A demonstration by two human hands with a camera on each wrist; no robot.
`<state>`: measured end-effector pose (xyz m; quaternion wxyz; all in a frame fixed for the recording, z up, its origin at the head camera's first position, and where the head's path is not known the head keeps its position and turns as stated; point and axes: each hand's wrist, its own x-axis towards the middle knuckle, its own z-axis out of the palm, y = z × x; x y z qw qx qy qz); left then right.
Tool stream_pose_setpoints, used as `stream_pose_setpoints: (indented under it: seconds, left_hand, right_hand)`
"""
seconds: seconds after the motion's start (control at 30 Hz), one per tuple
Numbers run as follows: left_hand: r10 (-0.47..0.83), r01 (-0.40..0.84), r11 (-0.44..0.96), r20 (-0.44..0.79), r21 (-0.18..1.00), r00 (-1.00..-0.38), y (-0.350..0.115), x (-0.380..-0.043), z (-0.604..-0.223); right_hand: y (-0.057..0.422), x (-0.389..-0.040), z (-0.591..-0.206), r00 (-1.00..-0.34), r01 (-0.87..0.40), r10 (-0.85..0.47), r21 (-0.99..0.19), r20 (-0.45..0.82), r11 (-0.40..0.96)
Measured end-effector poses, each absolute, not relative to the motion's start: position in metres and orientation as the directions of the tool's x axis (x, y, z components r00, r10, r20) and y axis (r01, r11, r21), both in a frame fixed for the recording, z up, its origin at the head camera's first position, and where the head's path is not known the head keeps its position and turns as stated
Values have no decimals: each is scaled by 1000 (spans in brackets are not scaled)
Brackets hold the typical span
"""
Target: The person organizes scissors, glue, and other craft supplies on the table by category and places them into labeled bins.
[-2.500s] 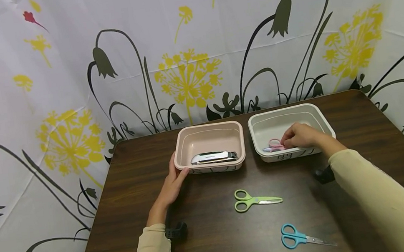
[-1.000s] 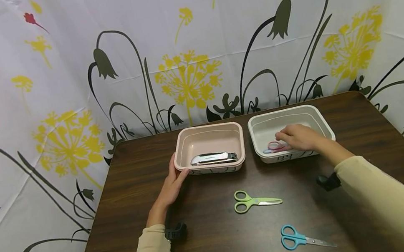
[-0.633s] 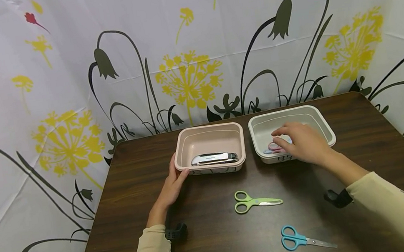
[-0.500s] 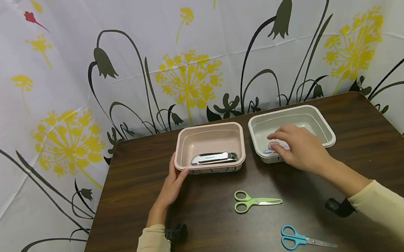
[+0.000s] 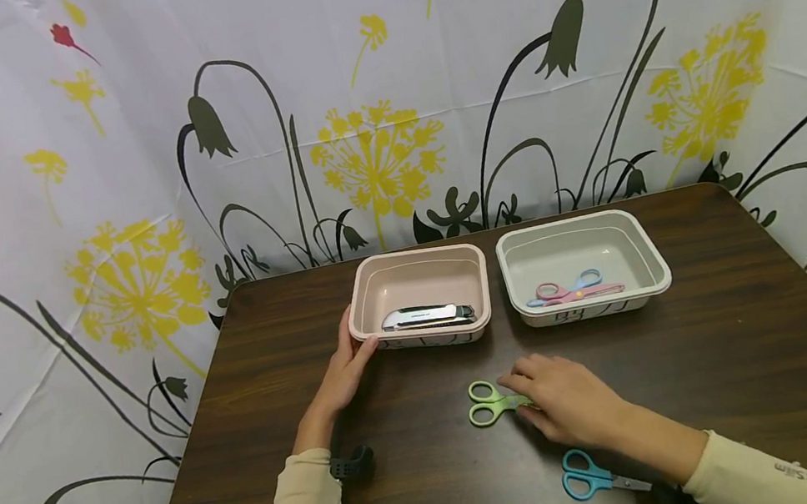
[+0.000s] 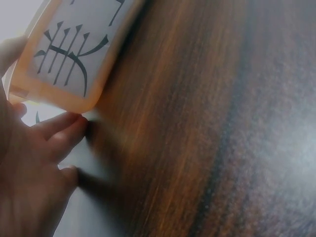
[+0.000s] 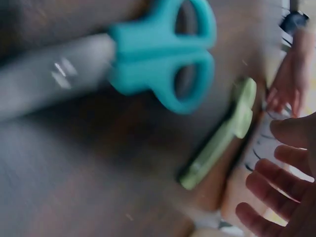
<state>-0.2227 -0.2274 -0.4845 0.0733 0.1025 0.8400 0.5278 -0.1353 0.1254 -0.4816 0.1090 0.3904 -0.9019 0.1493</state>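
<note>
My left hand (image 5: 342, 369) holds the pink plastic box (image 5: 419, 259) at its near left corner, thumb on the rim. In the left wrist view, its fingertips touch the box's lower corner beside the dark lettering. A white and black utility knife (image 5: 426, 315) lies in that box. My right hand (image 5: 569, 404) hovers over the blades of the green scissors (image 5: 500, 405), covering them in the head view. The right wrist view shows its fingers (image 7: 271, 190) loosely spread, apart from the green scissors (image 7: 213, 148). Below that wrist lie teal-handled scissors (image 7: 148, 57).
To the right of the pink box stands a grey-white box (image 5: 592, 310). Pink scissors (image 5: 577, 294) lie in it across light blue scissors (image 5: 537, 303). Both boxes sit near the far edge of the dark wooden table (image 5: 745, 328), before a flowered curtain (image 5: 379, 53).
My right hand has left the grey-white box, where the pink scissors now lie uncovered, and moved toward me, down to the green scissors. My left hand has stayed at the pink box.
</note>
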Motion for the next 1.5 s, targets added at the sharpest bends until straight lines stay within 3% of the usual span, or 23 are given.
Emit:
stream_pose_setpoints:
  seconds: [0.2, 0.53, 0.83, 1.17, 1.5]
  left_hand:
    - [244, 89, 428, -20, 899, -970, -227, -221, -482]
    - [254, 87, 435, -30, 896, -967, -226, -220, -483]
    - [264, 123, 408, 12, 905, -964, -225, -222, -485]
    - [257, 110, 409, 2, 906, -967, -225, -222, -483]
    - [255, 126, 412, 19, 902, -967, -226, -221, -483]
  right_hand:
    - [122, -126, -500, -706, -707, -667, -190, 237, 681]
    - [120, -123, -516, -729, -683, -650, -172, 213, 710]
    - [116, -122, -515, -700, -706, -652, -144, 293, 693]
    - [115, -114, -510, -680, -728, -699, -93, 220, 679]
    - [110, -102, -500, -634, -768, -736, -77, 237, 636]
